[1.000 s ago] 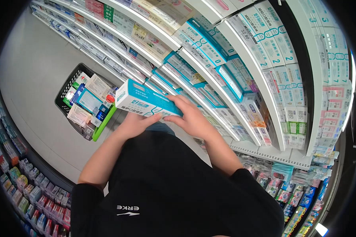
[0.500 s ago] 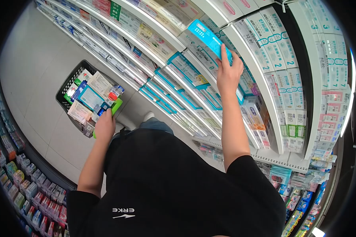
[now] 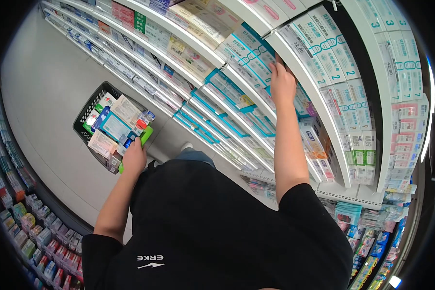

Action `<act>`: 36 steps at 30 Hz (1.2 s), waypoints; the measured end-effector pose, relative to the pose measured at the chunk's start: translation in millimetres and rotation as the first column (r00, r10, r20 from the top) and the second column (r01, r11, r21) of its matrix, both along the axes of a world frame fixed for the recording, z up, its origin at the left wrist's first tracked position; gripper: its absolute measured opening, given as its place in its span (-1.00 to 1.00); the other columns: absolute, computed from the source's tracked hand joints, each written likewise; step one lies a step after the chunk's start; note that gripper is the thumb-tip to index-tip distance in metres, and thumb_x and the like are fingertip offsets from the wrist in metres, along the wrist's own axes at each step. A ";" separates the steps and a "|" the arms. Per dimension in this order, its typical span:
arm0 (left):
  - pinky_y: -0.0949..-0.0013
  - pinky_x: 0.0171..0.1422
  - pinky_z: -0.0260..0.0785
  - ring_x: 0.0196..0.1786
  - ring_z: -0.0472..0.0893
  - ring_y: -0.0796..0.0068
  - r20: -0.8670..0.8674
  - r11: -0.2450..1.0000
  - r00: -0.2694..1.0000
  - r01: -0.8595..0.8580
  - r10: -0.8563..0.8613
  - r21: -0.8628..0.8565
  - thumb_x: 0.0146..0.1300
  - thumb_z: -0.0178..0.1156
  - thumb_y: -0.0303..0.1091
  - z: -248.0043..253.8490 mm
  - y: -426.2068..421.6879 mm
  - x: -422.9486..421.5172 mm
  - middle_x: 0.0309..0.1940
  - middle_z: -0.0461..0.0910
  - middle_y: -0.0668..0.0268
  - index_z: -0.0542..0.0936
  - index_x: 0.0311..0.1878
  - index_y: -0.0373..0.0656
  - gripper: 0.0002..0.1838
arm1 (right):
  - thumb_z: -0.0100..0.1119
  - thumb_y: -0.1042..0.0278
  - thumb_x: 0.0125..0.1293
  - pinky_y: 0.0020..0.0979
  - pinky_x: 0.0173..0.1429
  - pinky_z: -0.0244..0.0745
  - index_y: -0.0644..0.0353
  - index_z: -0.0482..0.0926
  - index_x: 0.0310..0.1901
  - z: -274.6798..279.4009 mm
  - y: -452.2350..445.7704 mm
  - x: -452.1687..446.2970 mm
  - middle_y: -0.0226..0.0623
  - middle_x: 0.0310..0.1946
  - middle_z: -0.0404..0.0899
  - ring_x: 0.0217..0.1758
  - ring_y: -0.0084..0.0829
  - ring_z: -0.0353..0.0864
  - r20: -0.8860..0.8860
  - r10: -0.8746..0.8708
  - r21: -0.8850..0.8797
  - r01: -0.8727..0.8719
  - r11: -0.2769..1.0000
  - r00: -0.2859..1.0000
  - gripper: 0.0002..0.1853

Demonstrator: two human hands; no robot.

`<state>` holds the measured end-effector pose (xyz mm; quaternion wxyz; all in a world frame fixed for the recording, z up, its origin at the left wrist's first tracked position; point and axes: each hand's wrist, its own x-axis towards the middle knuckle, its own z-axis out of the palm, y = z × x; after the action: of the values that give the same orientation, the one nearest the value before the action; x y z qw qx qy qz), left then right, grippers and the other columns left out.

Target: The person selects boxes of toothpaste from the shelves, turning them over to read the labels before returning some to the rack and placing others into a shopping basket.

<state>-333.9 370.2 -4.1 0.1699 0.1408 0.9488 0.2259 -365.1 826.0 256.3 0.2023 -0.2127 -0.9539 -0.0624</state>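
Note:
My left hand [image 3: 134,155] is wrapped round the green handle [image 3: 146,137] of a black shopping basket [image 3: 85,112] that holds several boxes and packs. On the shelf to the right, my right hand [image 3: 282,86] reaches in at a row of white and teal boxes [image 3: 252,54]. Its fingers are spread a little at the end of this row, with the fingertips partly hidden between the boxes and the shelf above. No box is lifted in it.
Shelf rows [image 3: 176,72] of boxed goods curve across the top and right. More white and teal boxes [image 3: 332,53] stand on the right shelf. A display of small packs [image 3: 48,241] is at the lower left, with hanging packs [image 3: 348,212] at the lower right.
My left hand has gone from the teal box to the basket handle. My right hand has carried that box up to the shelf, and it now lies in the row there.

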 end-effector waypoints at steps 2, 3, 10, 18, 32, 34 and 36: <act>-0.05 0.09 0.51 0.05 0.61 -0.13 -0.093 0.994 0.991 0.090 -0.096 -0.065 0.41 0.22 -0.15 17.3 6.4 -6.2 0.01 0.56 -0.11 0.28 0.36 -0.29 -0.38 | 0.09 0.02 0.50 0.10 0.04 0.59 -0.06 0.64 0.19 1.2 1.6 -0.7 0.10 -0.14 0.69 -0.03 0.13 0.68 -0.037 0.028 -0.030 -0.029 0.999 0.999 -0.64; -0.04 0.17 0.49 0.12 0.59 -0.16 -0.134 0.986 0.981 0.130 -0.143 -0.099 0.41 0.24 -0.13 34.1 14.1 -10.5 0.08 0.54 -0.16 0.22 0.45 -0.34 -0.28 | 0.07 -0.01 0.51 0.09 0.05 0.59 -0.04 0.64 0.18 2.1 1.8 0.0 0.11 -0.14 0.69 -0.03 0.13 0.67 -0.053 0.044 -0.043 -0.046 0.998 0.998 -0.62; 0.05 0.44 0.31 0.33 0.47 -0.14 -0.519 0.688 0.842 0.463 -0.145 0.558 0.56 0.02 -0.19 156.6 183.7 -156.8 0.27 0.50 -0.12 0.38 0.40 -0.32 -0.50 | 0.17 -0.27 0.40 -0.03 0.24 0.54 0.29 0.57 0.24 15.7 5.8 3.1 0.13 0.06 0.66 0.12 0.10 0.65 0.013 0.002 -0.049 -0.002 0.999 1.000 -0.28; 0.11 0.32 0.35 0.20 0.56 -0.10 0.041 0.550 0.992 0.029 -0.115 0.834 0.52 -0.21 0.15 217.2 319.6 -246.8 0.07 0.61 -0.20 0.56 0.10 -0.41 -0.30 | 0.30 -0.43 0.22 -0.11 0.31 0.52 0.44 0.48 0.31 20.5 20.9 -7.2 0.13 0.11 0.65 0.19 0.05 0.65 0.273 -0.042 -0.134 0.081 0.988 0.961 -0.02; -0.09 0.21 0.36 0.07 0.52 -0.43 -0.090 0.457 0.988 0.024 0.123 0.889 0.58 -0.30 0.21 207.7 343.0 -221.3 -0.17 0.65 -0.26 0.63 -0.09 -0.36 -0.25 | 0.34 -0.38 0.20 -0.14 0.21 0.57 0.40 0.57 0.22 13.9 26.8 -7.2 0.10 0.01 0.69 0.06 0.03 0.70 0.154 0.070 -0.062 -0.061 0.996 0.986 -0.10; -0.08 0.23 0.36 0.09 0.52 -0.42 -0.107 0.485 0.987 0.038 0.116 0.874 0.58 -0.30 0.19 204.9 344.6 -224.3 -0.14 0.64 -0.28 0.64 -0.07 -0.35 -0.26 | 0.32 -0.40 0.21 -0.13 0.20 0.58 0.40 0.56 0.23 16.3 25.8 -7.5 0.10 0.00 0.69 0.05 0.02 0.70 0.191 0.062 -0.043 -0.055 0.998 0.980 -0.10; -0.08 0.24 0.37 0.10 0.53 -0.42 -0.142 0.521 0.983 0.063 0.114 0.851 0.58 -0.30 0.17 203.5 344.7 -226.4 -0.13 0.64 -0.30 0.65 -0.07 -0.35 -0.27 | 0.30 -0.41 0.21 -0.14 0.18 0.59 0.40 0.56 0.23 17.4 26.6 -7.9 0.10 0.00 0.70 0.04 0.02 0.71 0.224 0.054 -0.009 -0.054 0.999 0.973 -0.09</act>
<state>-560.3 714.9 199.4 -0.0104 0.2115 0.7300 0.6499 -372.9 852.5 273.7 0.0948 -0.1786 -0.9761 -0.0791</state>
